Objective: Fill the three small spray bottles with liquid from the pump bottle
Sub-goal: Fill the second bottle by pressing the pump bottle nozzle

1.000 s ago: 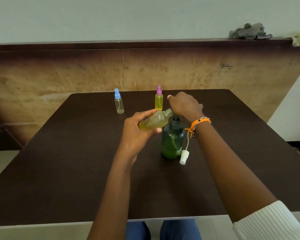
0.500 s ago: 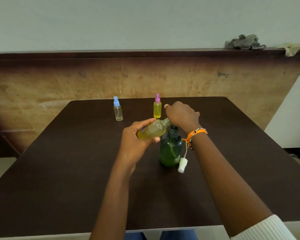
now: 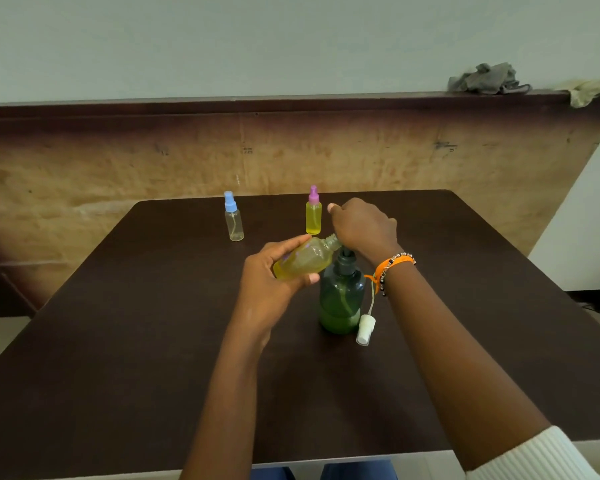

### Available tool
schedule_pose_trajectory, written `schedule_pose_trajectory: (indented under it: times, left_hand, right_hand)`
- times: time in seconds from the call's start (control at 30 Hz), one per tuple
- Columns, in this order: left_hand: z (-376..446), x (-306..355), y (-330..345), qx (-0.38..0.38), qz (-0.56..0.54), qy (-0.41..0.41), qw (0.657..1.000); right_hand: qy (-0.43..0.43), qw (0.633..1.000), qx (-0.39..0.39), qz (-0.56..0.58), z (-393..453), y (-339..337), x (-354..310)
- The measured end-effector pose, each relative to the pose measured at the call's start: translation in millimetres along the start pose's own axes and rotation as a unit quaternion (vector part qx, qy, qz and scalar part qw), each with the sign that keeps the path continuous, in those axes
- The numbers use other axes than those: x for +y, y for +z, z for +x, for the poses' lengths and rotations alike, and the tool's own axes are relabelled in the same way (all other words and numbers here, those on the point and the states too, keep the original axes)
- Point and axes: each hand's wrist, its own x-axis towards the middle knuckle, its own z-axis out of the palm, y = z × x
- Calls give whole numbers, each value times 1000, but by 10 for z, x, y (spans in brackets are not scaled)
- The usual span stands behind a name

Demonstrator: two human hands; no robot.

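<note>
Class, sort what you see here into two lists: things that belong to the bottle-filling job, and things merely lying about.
Belongs to the job:
- green pump bottle
- open bottle held tilted in the left hand
- right hand on the pump
- white spray cap
- pink-capped bottle, full
- blue-capped bottle, apparently empty

Just lying about:
- grey cloth on the ledge
- pale rag

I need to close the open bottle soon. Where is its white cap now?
In the head view the white cap lies on the table, just right of the green pump bottle, below the right hand.
</note>
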Motion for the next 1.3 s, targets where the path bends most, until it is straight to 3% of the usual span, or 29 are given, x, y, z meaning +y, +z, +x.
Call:
schedule_pose_trajectory:
  times: [0.27,0.47,0.63,0.9,1.07,1.3]
  left_hand:
    - [19,-48,2,2,6,-11,1000]
    - [16,40,14,0,5,3,1000]
    - [13,-14,1,-1,-3,-3,1000]
    - [13,33,-13,-10,-6,-1,1000]
    - [14,-9,-12,-9,-10,-6,1000]
    - [19,3,-15,-7,-9,-13,1000]
  right_hand:
    - [25,998,7,57,-14,65,97]
    - [2,1000,-8,-9,29,-44,1]
    - [26,999,-20,37,56,32,68]
    - [-9,999,-9,-36,45,-39,-3]
    - [8,1000,-1,1,50,30,37]
    - [-6,999,-2,-35,17,15,13]
